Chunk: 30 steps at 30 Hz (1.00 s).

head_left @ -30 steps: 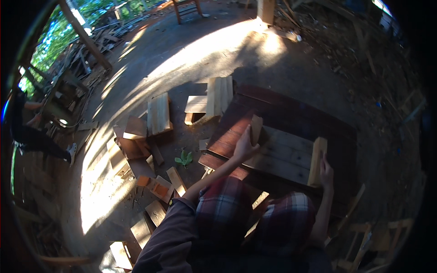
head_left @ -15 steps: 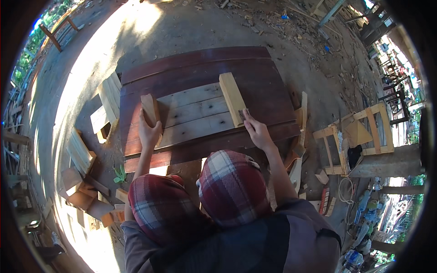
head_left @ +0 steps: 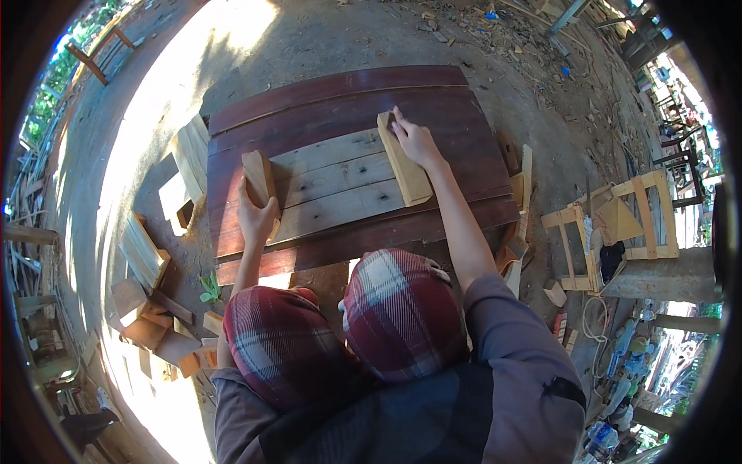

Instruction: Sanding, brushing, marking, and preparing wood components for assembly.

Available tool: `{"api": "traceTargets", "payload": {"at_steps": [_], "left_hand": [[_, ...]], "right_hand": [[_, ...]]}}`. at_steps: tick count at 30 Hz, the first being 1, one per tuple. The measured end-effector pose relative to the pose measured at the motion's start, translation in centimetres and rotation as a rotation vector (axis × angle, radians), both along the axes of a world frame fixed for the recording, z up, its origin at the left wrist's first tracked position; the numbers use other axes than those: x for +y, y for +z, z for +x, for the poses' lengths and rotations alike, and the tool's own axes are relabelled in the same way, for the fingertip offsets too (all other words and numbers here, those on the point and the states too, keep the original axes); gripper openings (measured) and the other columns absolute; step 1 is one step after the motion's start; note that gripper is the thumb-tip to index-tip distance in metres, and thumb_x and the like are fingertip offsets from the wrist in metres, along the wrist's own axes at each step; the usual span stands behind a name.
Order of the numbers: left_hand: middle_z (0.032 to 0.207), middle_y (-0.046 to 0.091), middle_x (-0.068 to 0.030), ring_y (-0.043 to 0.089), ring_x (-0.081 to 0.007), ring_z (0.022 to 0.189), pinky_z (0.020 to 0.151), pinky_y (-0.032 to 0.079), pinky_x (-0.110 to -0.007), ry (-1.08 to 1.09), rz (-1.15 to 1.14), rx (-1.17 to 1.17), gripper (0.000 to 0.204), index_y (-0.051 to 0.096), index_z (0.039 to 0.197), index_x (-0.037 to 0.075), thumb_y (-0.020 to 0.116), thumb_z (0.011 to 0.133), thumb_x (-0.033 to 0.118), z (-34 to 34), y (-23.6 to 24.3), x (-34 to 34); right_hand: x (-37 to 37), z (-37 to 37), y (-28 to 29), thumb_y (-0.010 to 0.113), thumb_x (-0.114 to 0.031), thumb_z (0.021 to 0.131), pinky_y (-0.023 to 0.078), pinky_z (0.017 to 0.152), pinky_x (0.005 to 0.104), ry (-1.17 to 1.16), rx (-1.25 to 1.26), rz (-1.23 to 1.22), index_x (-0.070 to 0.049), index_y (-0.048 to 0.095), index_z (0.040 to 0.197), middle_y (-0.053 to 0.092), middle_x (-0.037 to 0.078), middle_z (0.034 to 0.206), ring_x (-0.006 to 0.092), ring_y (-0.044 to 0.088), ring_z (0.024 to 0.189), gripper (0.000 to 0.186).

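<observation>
A wooden piece of weathered grey boards (head_left: 332, 184) with a pale block across each end lies on the dark red tabletop (head_left: 309, 116). My left hand (head_left: 255, 215) is closed around the left end block (head_left: 259, 174), thumb on its inner side. At the far end of the right end block (head_left: 406, 170), my right hand (head_left: 413, 141) pinches a small dark flat piece that looks like sandpaper (head_left: 393, 125) against the wood. Most of that piece is hidden under my fingers.
My plaid-covered knees (head_left: 402, 317) rise against the table's near edge. Wood offcuts (head_left: 154, 325) lie on the ground at the left. A slatted wooden frame (head_left: 645, 213) stands at the right, with plastic bottles (head_left: 603, 441) below it. Wood scraps litter the far ground.
My right hand has slid from the near end of the right block to its far end. My left hand keeps its hold. The whole view has shifted slightly.
</observation>
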<state>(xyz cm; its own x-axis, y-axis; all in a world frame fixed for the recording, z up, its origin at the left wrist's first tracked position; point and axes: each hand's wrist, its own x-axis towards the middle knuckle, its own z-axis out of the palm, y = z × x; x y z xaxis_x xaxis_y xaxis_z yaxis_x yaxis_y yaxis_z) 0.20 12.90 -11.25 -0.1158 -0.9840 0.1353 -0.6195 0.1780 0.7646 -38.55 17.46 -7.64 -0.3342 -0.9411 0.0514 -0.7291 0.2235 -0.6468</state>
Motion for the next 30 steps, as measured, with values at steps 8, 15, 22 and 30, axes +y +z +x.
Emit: {"api": "traceTargets", "payload": {"at_steps": [8, 15, 22, 30], "left_hand": [[0.134, 0.053, -0.0253, 0.053, -0.0401, 0.122, 0.102, 0.043, -0.044, 0.033, -0.015, 0.011, 0.083, 0.034, 0.146, 0.003, 0.07, 0.073, 0.02, 0.1, 0.4, 0.3], [0.133, 0.053, -0.0264, 0.054, -0.0409, 0.12, 0.1, 0.044, -0.044, 0.067, -0.04, 0.015, 0.084, 0.033, 0.146, 0.002, 0.07, 0.073, 0.021, 0.1, 0.3, 0.4], [0.127, 0.056, -0.028, 0.058, -0.0412, 0.113, 0.096, 0.046, -0.046, 0.104, 0.024, 0.079, 0.089, 0.029, 0.148, 0.003, 0.07, 0.072, 0.022, -0.1, 0.7, 0.1], [0.124, 0.058, -0.027, 0.059, -0.0404, 0.112, 0.095, 0.047, -0.045, 0.116, 0.035, 0.078, 0.09, 0.028, 0.147, 0.001, 0.07, 0.07, 0.021, 0.1, 0.8, 0.5]], "right_hand": [[14.3, 5.6, 0.3, 0.049, -0.019, 0.1, 0.053, 0.072, 0.0456, -0.11, -0.082, -0.039, -0.009, 0.041, 0.145, 0.066, 0.028, 0.091, 0.0424, 0.066, 0.083, 0.047], [9.1, 4.9, -0.9, 0.045, -0.025, 0.101, 0.052, 0.067, 0.0517, -0.292, 0.113, -0.028, 0.003, 0.036, 0.145, 0.065, 0.026, 0.074, 0.0445, 0.065, 0.071, 0.053], [7.7, 1.6, -1.7, 0.046, -0.028, 0.1, 0.053, 0.074, 0.0489, -0.16, 0.125, 0.076, 0.008, 0.049, 0.133, 0.066, 0.031, 0.091, 0.0444, 0.066, 0.089, 0.049], [9.1, 5.8, 2.9, 0.049, -0.025, 0.099, 0.053, 0.08, 0.0465, -0.319, 0.238, -0.054, 0.009, 0.051, 0.13, 0.066, 0.027, 0.107, 0.0396, 0.065, 0.1, 0.045]]}}
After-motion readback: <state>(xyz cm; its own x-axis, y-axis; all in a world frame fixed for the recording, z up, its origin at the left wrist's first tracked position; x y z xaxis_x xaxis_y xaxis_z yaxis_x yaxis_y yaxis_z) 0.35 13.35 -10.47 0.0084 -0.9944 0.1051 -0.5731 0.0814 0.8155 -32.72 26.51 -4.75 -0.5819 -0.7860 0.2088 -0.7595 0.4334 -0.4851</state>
